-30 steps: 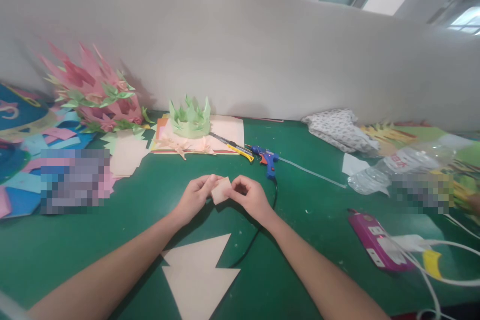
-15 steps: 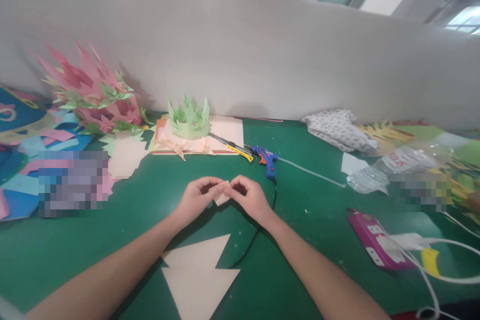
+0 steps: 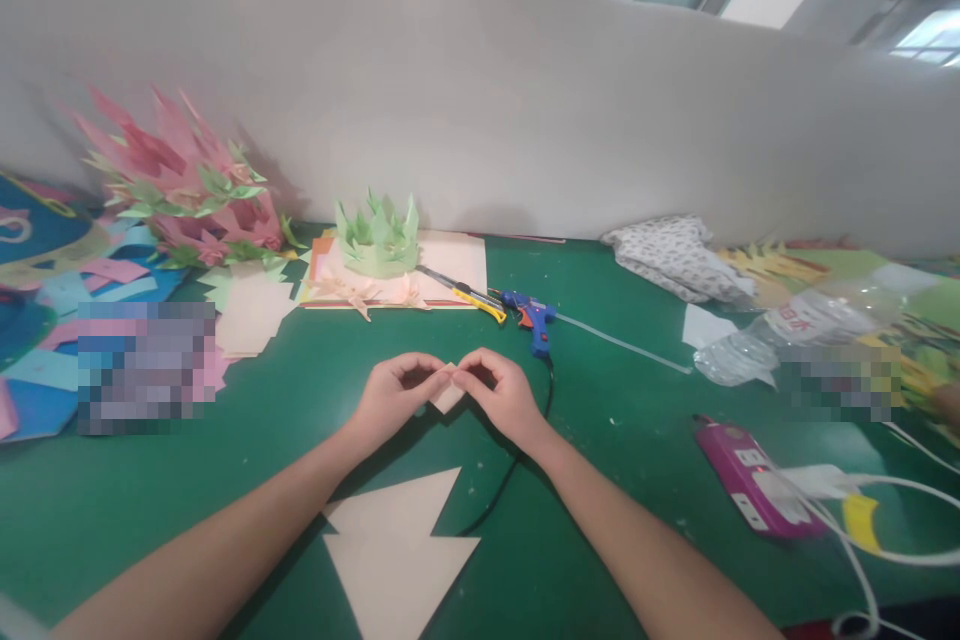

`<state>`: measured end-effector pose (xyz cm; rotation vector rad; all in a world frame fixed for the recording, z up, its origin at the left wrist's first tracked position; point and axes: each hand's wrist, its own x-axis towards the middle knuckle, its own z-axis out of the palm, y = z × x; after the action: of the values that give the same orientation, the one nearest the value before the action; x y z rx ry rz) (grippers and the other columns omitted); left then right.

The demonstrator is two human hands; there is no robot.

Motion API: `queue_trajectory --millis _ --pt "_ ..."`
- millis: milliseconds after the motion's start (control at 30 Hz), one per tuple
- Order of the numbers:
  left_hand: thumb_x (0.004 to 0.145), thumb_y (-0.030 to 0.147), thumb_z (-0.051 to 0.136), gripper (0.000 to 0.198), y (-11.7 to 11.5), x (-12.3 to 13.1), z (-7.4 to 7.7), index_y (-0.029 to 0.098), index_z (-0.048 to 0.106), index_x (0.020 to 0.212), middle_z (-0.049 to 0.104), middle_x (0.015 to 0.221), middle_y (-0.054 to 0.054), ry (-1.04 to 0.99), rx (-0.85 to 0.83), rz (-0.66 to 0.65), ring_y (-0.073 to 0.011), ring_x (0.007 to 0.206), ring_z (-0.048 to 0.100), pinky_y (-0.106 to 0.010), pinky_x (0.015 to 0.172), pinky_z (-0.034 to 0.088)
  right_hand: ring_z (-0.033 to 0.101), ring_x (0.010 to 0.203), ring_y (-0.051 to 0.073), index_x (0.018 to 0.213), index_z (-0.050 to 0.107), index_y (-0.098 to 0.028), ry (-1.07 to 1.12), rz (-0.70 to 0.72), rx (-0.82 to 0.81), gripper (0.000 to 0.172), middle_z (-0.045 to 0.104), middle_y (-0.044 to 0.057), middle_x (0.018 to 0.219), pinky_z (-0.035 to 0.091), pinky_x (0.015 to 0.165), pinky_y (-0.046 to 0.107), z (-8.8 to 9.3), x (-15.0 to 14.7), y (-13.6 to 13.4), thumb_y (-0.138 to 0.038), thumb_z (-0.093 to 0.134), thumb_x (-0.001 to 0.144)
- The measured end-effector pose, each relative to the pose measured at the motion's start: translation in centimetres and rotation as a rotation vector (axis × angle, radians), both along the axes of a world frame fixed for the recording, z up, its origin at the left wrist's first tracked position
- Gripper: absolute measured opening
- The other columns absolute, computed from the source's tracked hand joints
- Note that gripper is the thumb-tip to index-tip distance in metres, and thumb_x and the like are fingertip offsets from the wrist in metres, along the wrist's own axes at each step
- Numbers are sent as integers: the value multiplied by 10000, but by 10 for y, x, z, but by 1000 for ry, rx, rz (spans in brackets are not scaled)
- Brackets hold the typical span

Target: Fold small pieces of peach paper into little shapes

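Both hands meet over the middle of the table, pinching one small folded piece of pale peach paper (image 3: 448, 400). My left hand (image 3: 399, 388) is closed on its left side, thumb and fingertips together. From the other side my right hand (image 3: 499, 388) grips it the same way; the fingers partly cover the paper's upper part. Two larger peach paper cut-outs with pointed corners (image 3: 401, 575) lie between my forearms. Beyond the hands rest a blue glue gun (image 3: 534, 320) and a yellow-handled tool (image 3: 484, 305), apart from my fingers.
A green paper crown (image 3: 379, 240) stands on stacked coloured sheets (image 3: 457, 265). Pink paper crowns (image 3: 202, 190) are piled at left beside paper scraps (image 3: 251, 315). At right lie a plastic bottle (image 3: 780, 330), a patterned cloth (image 3: 671, 255) and a purple power strip (image 3: 750, 480) with white cables.
The small folded paper has turned slightly between my fingertips, its lower corner now pointing more straight down. My right hand has shifted a little left; the rest stays put.
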<state>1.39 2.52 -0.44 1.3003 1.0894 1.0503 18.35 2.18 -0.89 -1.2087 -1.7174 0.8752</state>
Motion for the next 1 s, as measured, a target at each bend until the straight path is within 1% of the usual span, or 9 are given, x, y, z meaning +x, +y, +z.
queue_trajectory --millis 200,400,533,700,767,867,900,933,1000 --pt "649 339 694 195 -1 0 1 170 648 735 629 681 -7 -5 6 -10 -113 590 552 -209 567 454 530 649 133 734 587 -185 4 4 13 161 583 2 697 428 615 243 2 -1 0 -335 573 791" --pt "683 349 657 188 -3 1 8 164 642 711 603 677 -10 68 80 -14 -127 640 529 -214 600 422 525 646 130 716 590 -185 -23 30 46 168 581 2 689 419 618 244 3 -2 -2 -336 582 789" --pt "717 343 632 181 -4 1 9 166 593 710 570 657 9 16 74 17 -106 605 501 -199 563 400 526 665 123 780 585 -183 95 56 -41 170 574 2 729 430 621 234 1 0 0 -350 566 798" --pt "709 343 648 203 -3 1 9 165 562 660 573 738 8 -121 96 116 -103 663 511 -202 626 412 527 651 116 794 545 -177 181 105 -141 213 548 -7 713 444 603 229 0 1 2 -385 586 775" --pt "696 336 664 204 -3 2 8 164 561 663 567 746 19 -202 55 144 -92 662 506 -196 628 407 538 672 118 889 519 -188 170 140 -137 262 561 -5 767 457 621 236 0 -1 0 -363 638 735" --pt "696 349 667 216 -5 5 6 170 547 701 558 709 37 -368 -96 149 -82 625 506 -195 602 406 551 692 126 1050 418 -217 129 185 -104 499 570 7 859 469 619 244 0 -5 -5 -305 716 659" --pt "697 357 666 225 -6 6 6 173 539 711 558 693 41 -418 -149 140 -82 610 509 -198 592 408 557 702 130 1070 393 -223 117 188 -91 533 569 11 879 471 616 246 0 -6 -6 -289 720 655" --pt "696 363 667 233 -7 7 6 175 532 718 560 679 44 -455 -192 130 -82 598 513 -199 582 410 564 725 137 1074 383 -225 109 186 -79 521 570 17 896 473 623 249 0 -7 -8 -280 707 670" --pt "693 368 671 246 -9 9 7 175 520 718 563 664 48 -497 -237 118 -80 587 519 -195 569 411 577 808 154 1075 387 -220 115 188 -58 428 569 37 953 479 676 265 0 -9 -9 -272 644 736"
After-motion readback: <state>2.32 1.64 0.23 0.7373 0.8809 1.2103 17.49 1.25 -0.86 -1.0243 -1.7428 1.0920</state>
